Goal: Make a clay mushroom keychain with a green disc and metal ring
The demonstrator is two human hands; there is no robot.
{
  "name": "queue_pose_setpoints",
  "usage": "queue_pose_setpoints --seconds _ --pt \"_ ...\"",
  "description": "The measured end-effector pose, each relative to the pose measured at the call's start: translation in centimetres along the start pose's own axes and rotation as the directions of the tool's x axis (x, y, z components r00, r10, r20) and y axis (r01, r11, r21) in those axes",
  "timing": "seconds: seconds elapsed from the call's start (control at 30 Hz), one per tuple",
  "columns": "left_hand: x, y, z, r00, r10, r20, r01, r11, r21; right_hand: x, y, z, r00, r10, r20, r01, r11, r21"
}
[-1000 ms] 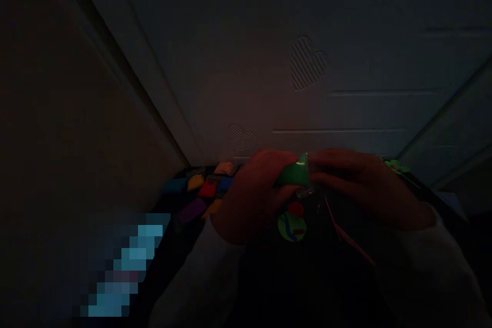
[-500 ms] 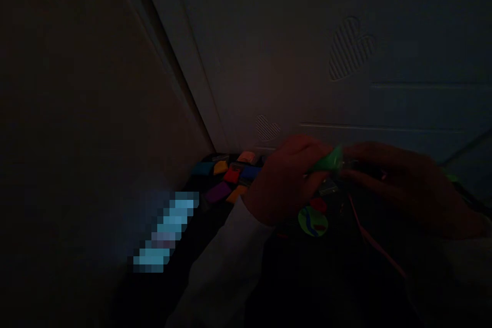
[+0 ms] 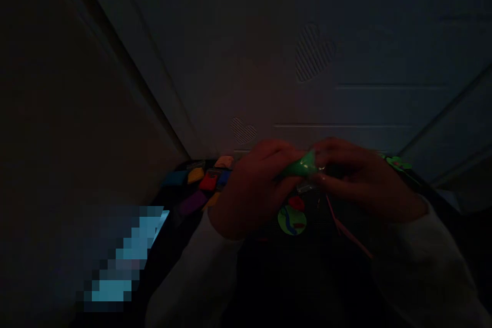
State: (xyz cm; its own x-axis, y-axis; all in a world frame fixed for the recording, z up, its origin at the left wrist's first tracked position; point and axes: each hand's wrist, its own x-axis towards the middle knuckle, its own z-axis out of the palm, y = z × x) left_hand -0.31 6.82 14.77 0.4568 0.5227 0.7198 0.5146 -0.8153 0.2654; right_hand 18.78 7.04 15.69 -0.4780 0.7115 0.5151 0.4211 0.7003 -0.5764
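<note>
Green packet [image 3: 302, 166]: between my hands above the dark bench [image 3: 319, 236], leaving both ends reachable, I judge.
Left hand [image 3: 249, 187]: grip clamped round its body, likely steadying it.
Right hand [image 3: 365, 179]: fingers pinching its glossy end.
Decorated green disc [image 3: 286, 221]: lies nearer me, untouched.

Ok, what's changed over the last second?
The view swung left, then back. The left hand still holds the green piece, whose outline looks different; the right hand stays at its end. No visible release or new hold. The green disc and purple block stayed put.
</note>
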Motion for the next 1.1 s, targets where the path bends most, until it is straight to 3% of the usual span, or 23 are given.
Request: queue_pose_setpoints --seconds 0.13,0.33,0.73,0.9,1.1 --pt "0.0 -0.3 -0.8 0.994 -0.035 0.104 0.044 0.995 -0.087 -0.1 -0.3 0.1 1.000 -0.018 -0.016 0.018 1.000 -0.022" --pt "-0.4 -0.7 -0.9 0.983 -0.149 0.105 0.158 0.984 -0.084 -0.5 -0.4 -0.2 0.994 -0.043 -0.099 0.029 0.990 -0.135" --pt "-0.1 -0.7 -1.6 0.882 -0.389 0.267 0.431 0.894 -0.120 -0.5 -0.4 -0.2 0.999 -0.005 0.052 0.012 0.991 -0.132" --pt "-0.1 -0.8 -1.8 0.833 -0.452 0.320 0.526 0.826 -0.201 -0.5 -0.3 0.0 0.998 -0.057 0.037 0.064 0.975 -0.214" --pt "-0.1 -0.8 -1.9 0.841 -0.453 0.295 0.525 0.816 -0.242 -0.3 -0.4 0.1 0.995 -0.090 0.045 0.097 0.974 -0.204"
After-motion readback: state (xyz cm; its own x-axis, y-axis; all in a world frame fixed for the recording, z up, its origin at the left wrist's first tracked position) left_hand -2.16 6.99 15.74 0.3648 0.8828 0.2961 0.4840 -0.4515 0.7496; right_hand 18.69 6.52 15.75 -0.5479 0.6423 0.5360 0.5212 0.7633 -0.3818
